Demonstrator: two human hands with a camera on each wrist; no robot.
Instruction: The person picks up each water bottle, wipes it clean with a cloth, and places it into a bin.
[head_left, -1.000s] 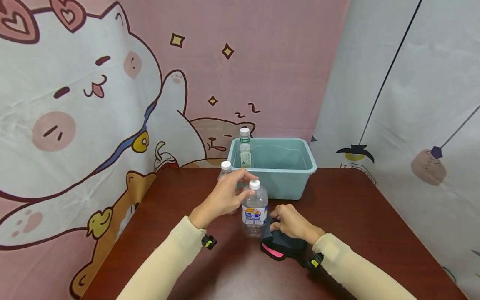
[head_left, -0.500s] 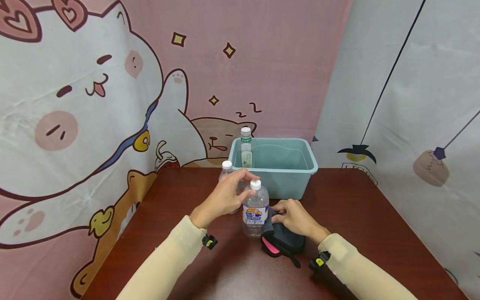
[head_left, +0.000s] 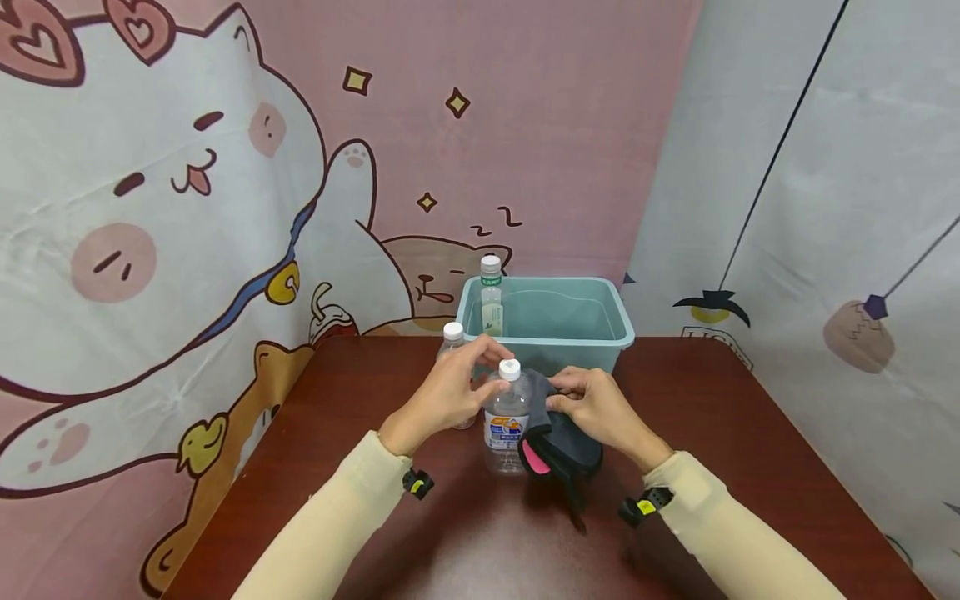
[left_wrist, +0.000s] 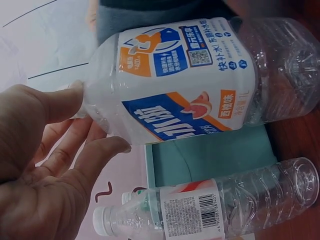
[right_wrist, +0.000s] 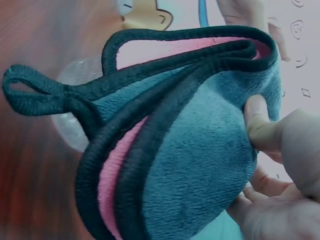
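A large clear bottle (head_left: 506,429) with a white cap stands upright on the table. My left hand (head_left: 448,385) is curled round its neck, the thumb and fingers at the shoulder just below the cap; the left wrist view shows the bottle's label (left_wrist: 185,80) close up. In my right hand (head_left: 606,414) is a folded dark grey cloth (head_left: 570,442) with pink lining and black edging, pinched at its upper edge and hanging beside the bottle's right side. A loop (right_wrist: 35,90) dangles from the cloth in the right wrist view.
Behind the hands stands a light blue bin (head_left: 555,342), with a green-banded bottle (head_left: 492,308) upright at its left end. A smaller clear bottle (head_left: 453,333) with a white cap stands behind my left hand, left of the bin.
My right hand has risen and moved slightly right, lifting the cloth from the table alongside the bottle. My left hand and the large bottle have stayed in place.
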